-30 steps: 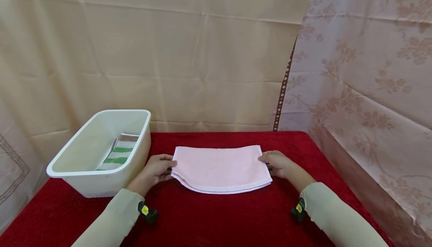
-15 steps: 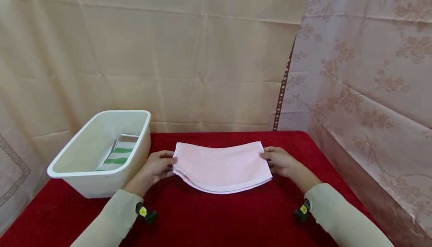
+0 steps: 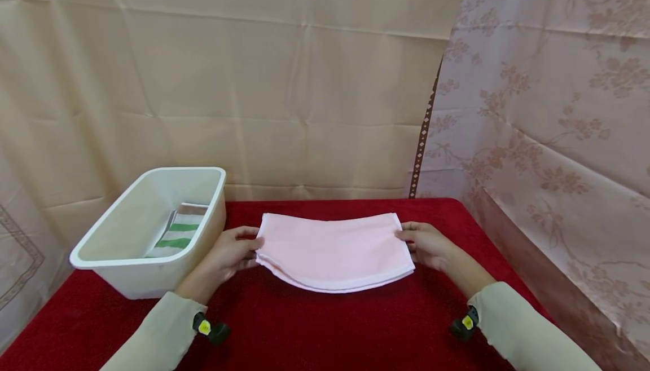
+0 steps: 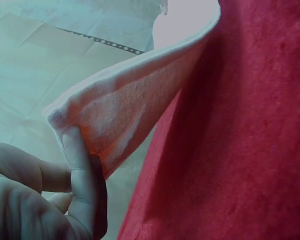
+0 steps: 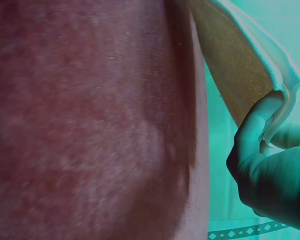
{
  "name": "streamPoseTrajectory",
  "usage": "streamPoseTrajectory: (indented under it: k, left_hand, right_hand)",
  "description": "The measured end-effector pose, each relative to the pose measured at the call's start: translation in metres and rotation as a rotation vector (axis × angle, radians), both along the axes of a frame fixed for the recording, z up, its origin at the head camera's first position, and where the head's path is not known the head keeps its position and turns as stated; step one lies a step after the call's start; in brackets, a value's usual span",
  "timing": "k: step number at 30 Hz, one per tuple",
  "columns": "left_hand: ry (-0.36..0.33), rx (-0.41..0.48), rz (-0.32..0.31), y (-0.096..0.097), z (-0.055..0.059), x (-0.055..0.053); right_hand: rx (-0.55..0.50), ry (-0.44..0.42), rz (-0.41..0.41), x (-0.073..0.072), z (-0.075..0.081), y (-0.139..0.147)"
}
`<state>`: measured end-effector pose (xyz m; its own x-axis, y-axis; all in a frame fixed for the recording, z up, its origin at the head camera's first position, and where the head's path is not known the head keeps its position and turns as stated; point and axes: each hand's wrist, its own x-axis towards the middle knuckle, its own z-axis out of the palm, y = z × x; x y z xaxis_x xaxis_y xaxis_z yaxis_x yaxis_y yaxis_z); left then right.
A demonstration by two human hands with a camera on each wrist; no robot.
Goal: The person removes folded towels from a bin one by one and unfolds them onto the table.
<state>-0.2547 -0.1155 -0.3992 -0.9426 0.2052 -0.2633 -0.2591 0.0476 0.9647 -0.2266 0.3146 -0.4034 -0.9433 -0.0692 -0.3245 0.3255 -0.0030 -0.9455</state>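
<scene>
A folded pale pink towel [image 3: 332, 252] with white edges hangs between the two hands, its middle sagging toward the red table. The left hand [image 3: 235, 254] pinches its left side between thumb and fingers; in the left wrist view the towel's corner [image 4: 120, 110] is lifted off the cloth. The right hand [image 3: 429, 247] pinches the opposite side the same way. In the right wrist view the towel [image 5: 240, 55] shows several layers at its edge, with the right hand's fingers on both faces.
A white plastic basin [image 3: 122, 278] stands on the left of the red-covered table [image 3: 325, 337], near the left forearm. Inside it lies a folded green-and-white striped towel [image 3: 178, 234]. Beige curtains [image 3: 304, 89] rise behind the table, and a floral curtain [image 3: 569, 134] hangs on the right.
The towel's far edge has risen and its middle has begun to sag. Both hands have moved slightly apart, still holding its sides. The basin has not moved.
</scene>
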Motion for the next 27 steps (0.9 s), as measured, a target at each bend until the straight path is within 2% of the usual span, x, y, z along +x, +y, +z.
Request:
streamPoseTrajectory:
  k: [8, 16, 23, 27]
  left_hand:
    - [0.032, -0.011, -0.045, -0.005, -0.004, 0.015]
    - [0.043, -0.089, -0.032, -0.007, -0.005, 0.031]
    - [0.068, -0.100, -0.065, -0.012, -0.002, 0.044]
    - [0.067, -0.105, -0.060, -0.017, -0.004, 0.051]
  right_hand:
    - [0.012, -0.025, 0.023, 0.016, -0.005, 0.003]
    - [-0.005, -0.036, 0.031, 0.036, -0.006, -0.002]
    - [-0.055, -0.029, 0.081, 0.051, -0.007, -0.006]
    - [-0.066, -0.034, 0.105, 0.055, -0.010, -0.007]
